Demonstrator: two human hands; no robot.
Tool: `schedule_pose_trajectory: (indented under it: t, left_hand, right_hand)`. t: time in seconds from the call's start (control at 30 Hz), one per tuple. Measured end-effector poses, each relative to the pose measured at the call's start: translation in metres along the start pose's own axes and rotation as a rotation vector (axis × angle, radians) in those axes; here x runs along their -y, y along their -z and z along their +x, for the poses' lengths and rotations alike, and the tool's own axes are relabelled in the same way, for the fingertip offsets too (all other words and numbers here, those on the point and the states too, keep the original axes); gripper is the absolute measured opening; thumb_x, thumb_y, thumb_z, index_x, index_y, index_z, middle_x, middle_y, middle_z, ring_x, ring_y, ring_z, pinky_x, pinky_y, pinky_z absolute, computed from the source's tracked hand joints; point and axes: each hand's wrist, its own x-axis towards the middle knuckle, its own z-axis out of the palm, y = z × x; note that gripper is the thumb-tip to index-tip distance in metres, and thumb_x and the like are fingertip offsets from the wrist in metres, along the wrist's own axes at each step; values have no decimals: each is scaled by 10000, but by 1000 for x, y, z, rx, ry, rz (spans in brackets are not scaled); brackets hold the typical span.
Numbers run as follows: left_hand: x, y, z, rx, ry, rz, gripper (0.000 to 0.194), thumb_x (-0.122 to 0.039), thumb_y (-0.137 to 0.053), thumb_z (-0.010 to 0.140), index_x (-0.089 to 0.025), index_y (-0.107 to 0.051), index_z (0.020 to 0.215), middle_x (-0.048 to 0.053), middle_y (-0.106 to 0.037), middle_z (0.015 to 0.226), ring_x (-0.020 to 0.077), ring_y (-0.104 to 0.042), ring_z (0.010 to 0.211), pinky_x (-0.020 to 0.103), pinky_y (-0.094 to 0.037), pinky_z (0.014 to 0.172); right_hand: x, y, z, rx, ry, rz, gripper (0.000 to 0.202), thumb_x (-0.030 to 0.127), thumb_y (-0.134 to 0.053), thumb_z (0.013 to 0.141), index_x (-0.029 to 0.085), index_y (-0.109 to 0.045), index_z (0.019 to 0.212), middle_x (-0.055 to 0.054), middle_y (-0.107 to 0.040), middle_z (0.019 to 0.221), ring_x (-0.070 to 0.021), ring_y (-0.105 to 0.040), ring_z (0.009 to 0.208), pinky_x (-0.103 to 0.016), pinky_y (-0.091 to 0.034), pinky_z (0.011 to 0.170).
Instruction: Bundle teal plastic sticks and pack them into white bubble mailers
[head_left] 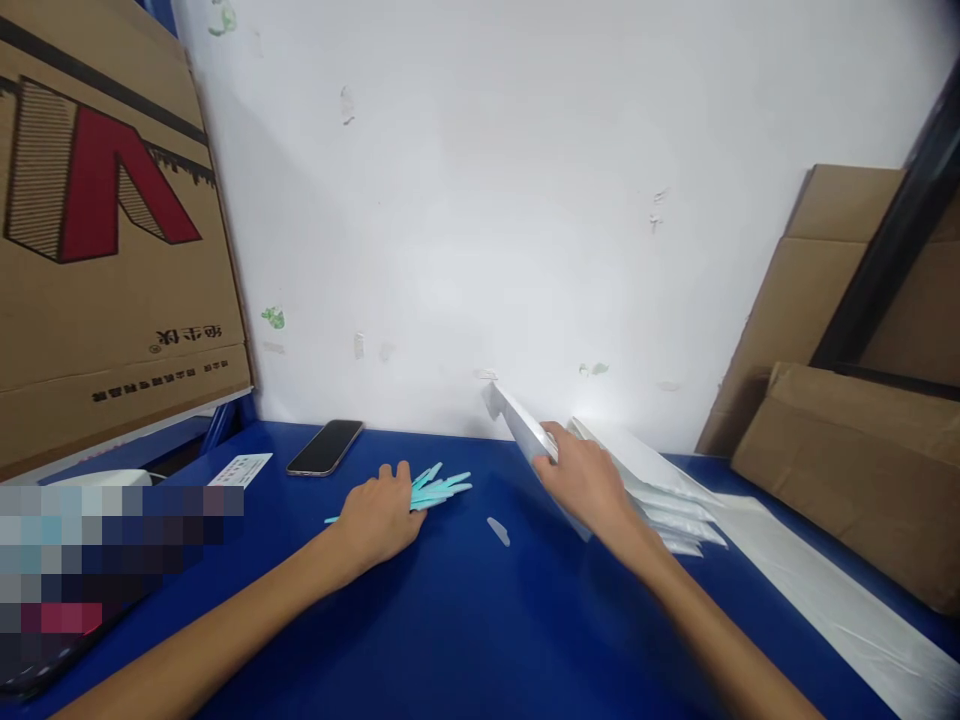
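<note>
My left hand (382, 515) is closed over a bunch of thin turquoise strips (442, 488) on the blue table. Their ends fan out to the right of my fingers, and one tip pokes out on the left; the middle is hidden under the palm. In my right hand (589, 480), a white flat sheet-like packet (517, 415) is pinched between thumb and fingers, tilted up off the table. Just behind that hand lies a stack of similar white packets (660, 490). A small pale, translucent scrap (498, 531) rests on the table between both hands.
A phone (326, 447) and a printed card (241, 469) lie at the back left. One large cardboard box (120, 250) stands at the left, and brown cardboard (847, 480) at the right. A long white sheet (832, 590) runs along the right side. Behind the table (450, 640) rises a white wall (480, 200).
</note>
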Motion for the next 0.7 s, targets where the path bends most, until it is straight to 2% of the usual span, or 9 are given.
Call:
schedule_pose_trajectory:
  t: [0.07, 0.13, 0.23, 0.3, 0.37, 0.5, 0.6, 0.7]
  left_hand:
    - [0, 2, -1, -5, -4, 0, 428, -434, -435, 929, -92, -522, 1172, 235, -603, 1129, 350, -662, 950, 426, -511, 765]
    - [-1, 3, -2, -14, -3, 7, 440, -445, -435, 926, -91, -524, 1173, 236, -608, 1122, 358, -656, 958, 435, -508, 770]
    - [-2, 2, -2, -22, -11, 27, 409, -416, -430, 931, -105, -530, 1178, 218, -626, 1097, 354, -657, 961, 435, -507, 772]
    - [-3, 1, -1, -23, -18, 44, 375, -373, -414, 942, -105, -537, 1173, 210, -635, 1087, 349, -664, 956, 432, -508, 775]
    - [-4, -1, -1, -19, -19, 62, 342, -296, -401, 943, -82, -543, 1169, 218, -636, 1092, 353, -666, 959, 440, -508, 783]
    - [-3, 0, 1, 14, -25, 83, 318, -171, -378, 926, -38, -564, 1146, 239, -643, 1093, 368, -669, 960, 453, -512, 781]
    - [1, 1, 1, 58, -41, 76, 294, -194, -430, 920, -52, -587, 1124, 231, -662, 1081, 358, -674, 963, 435, -515, 792]
    - [3, 0, 0, 73, -55, 64, 323, -228, -467, 916, -58, -571, 1171, 234, -657, 1102, 361, -670, 978, 440, -510, 813]
  right_hand:
    - [-1, 8, 2, 5, 13, 112, 430, 261, -437, 903, 232, -534, 1321, -64, -729, 961, -241, -691, 869, -279, -460, 688]
    - [-1, 16, 1, 74, 10, 361, 434, 277, -402, 907, 234, -536, 1318, -43, -733, 971, -207, -699, 806, -259, -484, 651]
    - [-1, 23, -2, 210, -38, 859, 446, 287, -412, 878, 185, -570, 1282, -61, -739, 928, -213, -701, 721, -279, -515, 623]
    - [-2, 24, -3, 236, -45, 977, 450, 288, -420, 866, 165, -580, 1268, -73, -738, 931, -223, -701, 729, -292, -526, 642]
    - [-5, 21, 0, 184, -11, 804, 454, 279, -387, 883, 178, -566, 1288, -61, -732, 939, -210, -700, 754, -271, -516, 644]
    - [-8, 13, 6, 19, -3, 281, 421, 270, -408, 893, 221, -567, 1279, -56, -720, 954, -229, -682, 862, -263, -463, 668]
    - [-6, 5, 4, -26, -32, 92, 420, 231, -459, 870, 203, -559, 1277, -100, -714, 924, -293, -670, 866, -306, -419, 668]
    - [-1, -4, -3, -25, -10, -80, 402, 181, -460, 875, 170, -554, 1266, -112, -703, 818, -309, -674, 789, -319, -390, 642]
